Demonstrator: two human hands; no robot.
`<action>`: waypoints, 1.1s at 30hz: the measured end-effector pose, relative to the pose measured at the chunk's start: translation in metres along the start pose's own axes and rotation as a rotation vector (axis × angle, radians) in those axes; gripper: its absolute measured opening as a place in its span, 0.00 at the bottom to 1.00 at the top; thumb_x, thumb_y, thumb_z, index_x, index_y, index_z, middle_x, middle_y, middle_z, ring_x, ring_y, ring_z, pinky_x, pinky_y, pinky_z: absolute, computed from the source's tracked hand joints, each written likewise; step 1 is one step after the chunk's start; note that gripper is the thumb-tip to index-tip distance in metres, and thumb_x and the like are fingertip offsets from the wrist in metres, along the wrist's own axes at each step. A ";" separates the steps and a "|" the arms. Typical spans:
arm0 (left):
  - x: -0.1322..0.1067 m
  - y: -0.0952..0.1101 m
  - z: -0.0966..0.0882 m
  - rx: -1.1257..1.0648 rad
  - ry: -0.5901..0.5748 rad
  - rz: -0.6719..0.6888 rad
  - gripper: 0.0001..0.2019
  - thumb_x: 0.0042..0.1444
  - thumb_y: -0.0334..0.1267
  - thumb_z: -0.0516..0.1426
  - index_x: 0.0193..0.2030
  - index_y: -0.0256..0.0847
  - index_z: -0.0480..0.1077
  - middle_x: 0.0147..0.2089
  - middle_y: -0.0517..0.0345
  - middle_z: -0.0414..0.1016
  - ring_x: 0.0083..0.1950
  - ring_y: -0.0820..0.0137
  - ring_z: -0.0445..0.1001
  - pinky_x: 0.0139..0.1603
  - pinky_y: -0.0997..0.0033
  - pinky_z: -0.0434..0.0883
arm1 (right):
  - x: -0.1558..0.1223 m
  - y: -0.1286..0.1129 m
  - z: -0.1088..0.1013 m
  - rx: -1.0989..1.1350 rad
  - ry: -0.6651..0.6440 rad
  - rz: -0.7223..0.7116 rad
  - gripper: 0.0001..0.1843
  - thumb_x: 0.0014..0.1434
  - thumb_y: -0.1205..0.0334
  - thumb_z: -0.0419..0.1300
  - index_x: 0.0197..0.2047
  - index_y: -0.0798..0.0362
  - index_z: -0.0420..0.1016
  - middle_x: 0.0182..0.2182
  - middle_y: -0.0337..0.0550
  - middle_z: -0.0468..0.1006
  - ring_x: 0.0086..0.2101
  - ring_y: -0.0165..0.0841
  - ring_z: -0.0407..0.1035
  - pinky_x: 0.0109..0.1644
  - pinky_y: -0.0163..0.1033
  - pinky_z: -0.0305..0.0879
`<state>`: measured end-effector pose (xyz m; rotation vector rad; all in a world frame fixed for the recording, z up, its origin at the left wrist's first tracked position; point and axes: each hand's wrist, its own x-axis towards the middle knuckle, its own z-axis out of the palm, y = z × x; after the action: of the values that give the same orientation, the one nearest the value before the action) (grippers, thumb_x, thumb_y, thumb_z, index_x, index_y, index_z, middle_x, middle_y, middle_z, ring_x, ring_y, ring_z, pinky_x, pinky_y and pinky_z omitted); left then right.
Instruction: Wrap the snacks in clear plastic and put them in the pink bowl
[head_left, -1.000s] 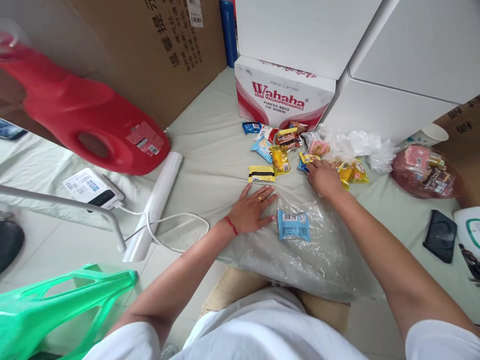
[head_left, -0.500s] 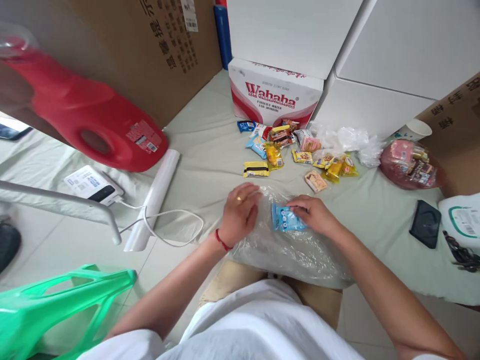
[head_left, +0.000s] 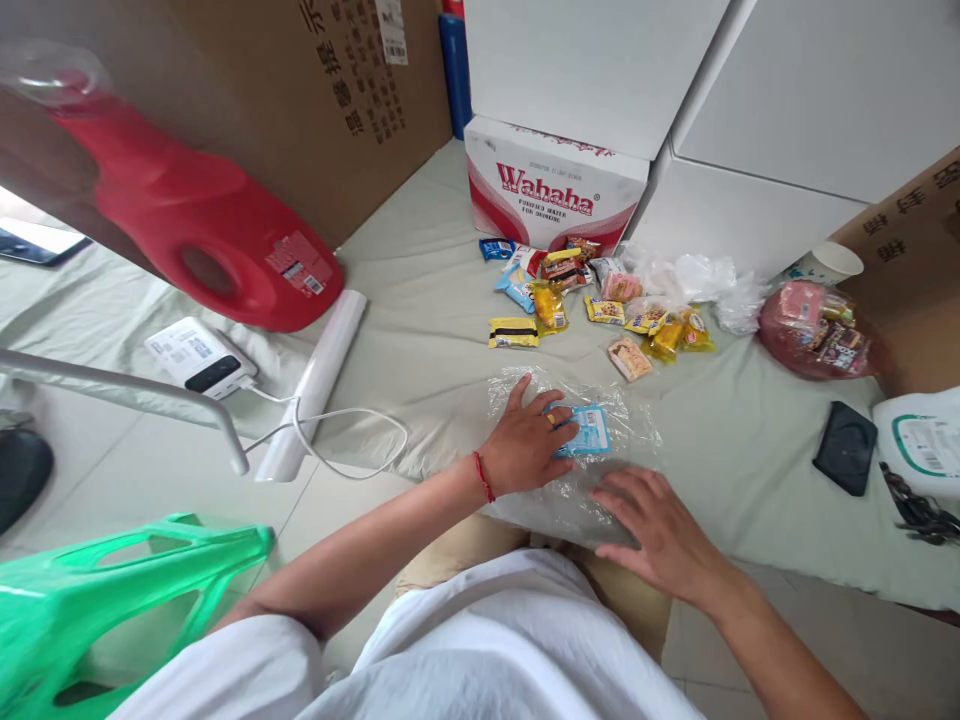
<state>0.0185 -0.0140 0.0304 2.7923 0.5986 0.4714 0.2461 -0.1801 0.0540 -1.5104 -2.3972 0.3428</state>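
A clear plastic bag [head_left: 634, 435] lies flat on the pale green sheet in front of me, with a light blue snack packet [head_left: 590, 432] inside it. My left hand [head_left: 529, 440] rests flat on the bag, fingers spread, touching the packet's left end. My right hand [head_left: 654, 517] presses palm down on the bag's near edge, fingers apart. Beyond the bag lies a scatter of small snack packets [head_left: 551, 305], among them a yellow one [head_left: 513, 333] lying closest on the left.
A Wahaha carton [head_left: 555, 190] and white boxes stand behind the snacks. A red detergent jug [head_left: 202, 225], a power bank [head_left: 201, 360] with cable and a white roll [head_left: 315, 385] lie left. A red bag of snacks [head_left: 817, 335], a black phone [head_left: 845, 448] and a paper cup [head_left: 825, 262] sit right.
My right hand came back from the snack pile to the bag, then slid to the bag's near edge. My left hand moved onto the bag and now lies flat beside the blue packet.
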 end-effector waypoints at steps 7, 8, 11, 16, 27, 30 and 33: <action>0.011 -0.001 -0.005 0.046 -0.040 0.018 0.16 0.66 0.48 0.56 0.56 0.47 0.75 0.59 0.50 0.76 0.68 0.51 0.64 0.74 0.32 0.43 | -0.019 0.002 0.029 0.065 0.083 0.015 0.15 0.71 0.66 0.53 0.53 0.45 0.80 0.47 0.46 0.84 0.47 0.40 0.76 0.53 0.52 0.75; 0.011 -0.001 -0.007 0.046 -0.030 0.023 0.18 0.66 0.51 0.55 0.56 0.46 0.75 0.58 0.48 0.76 0.66 0.51 0.65 0.73 0.34 0.46 | -0.014 0.003 0.021 0.125 0.085 0.017 0.15 0.72 0.65 0.53 0.52 0.46 0.80 0.44 0.45 0.84 0.43 0.38 0.76 0.49 0.48 0.76; 0.012 -0.002 -0.010 0.062 -0.034 0.044 0.16 0.67 0.46 0.53 0.54 0.44 0.77 0.51 0.47 0.77 0.58 0.54 0.69 0.65 0.43 0.57 | 0.007 0.006 -0.011 0.306 0.103 0.069 0.13 0.72 0.63 0.54 0.51 0.46 0.80 0.41 0.44 0.83 0.40 0.35 0.75 0.46 0.41 0.74; 0.015 -0.003 -0.011 0.077 -0.113 0.068 0.19 0.58 0.30 0.56 0.55 0.44 0.77 0.47 0.48 0.79 0.53 0.56 0.70 0.56 0.49 0.61 | 0.066 0.031 -0.037 0.418 0.137 0.326 0.14 0.72 0.56 0.54 0.45 0.49 0.82 0.39 0.44 0.80 0.39 0.34 0.74 0.43 0.38 0.69; -0.023 -0.040 -0.020 -0.415 0.048 -0.142 0.29 0.65 0.35 0.47 0.73 0.48 0.61 0.61 0.53 0.78 0.62 0.62 0.74 0.72 0.54 0.62 | 0.131 0.053 0.011 0.045 -0.121 0.515 0.19 0.72 0.53 0.50 0.39 0.49 0.81 0.37 0.45 0.80 0.38 0.36 0.71 0.37 0.36 0.56; -0.047 -0.023 -0.010 -0.344 0.161 -0.144 0.45 0.62 0.59 0.56 0.79 0.39 0.47 0.72 0.39 0.66 0.73 0.50 0.63 0.77 0.42 0.52 | 0.128 0.046 0.010 0.002 -0.120 0.519 0.19 0.72 0.54 0.49 0.39 0.49 0.80 0.37 0.45 0.81 0.38 0.37 0.72 0.36 0.37 0.54; -0.057 0.003 0.004 -0.165 0.217 -0.118 0.42 0.57 0.63 0.61 0.72 0.43 0.61 0.71 0.38 0.67 0.75 0.44 0.60 0.77 0.33 0.43 | 0.125 0.042 0.009 -0.008 -0.108 0.516 0.19 0.72 0.55 0.49 0.36 0.50 0.78 0.36 0.45 0.82 0.36 0.37 0.72 0.36 0.37 0.53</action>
<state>-0.0279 -0.0421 0.0132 2.5524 0.7291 0.7677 0.2266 -0.0500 0.0448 -2.1529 -2.0468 0.5323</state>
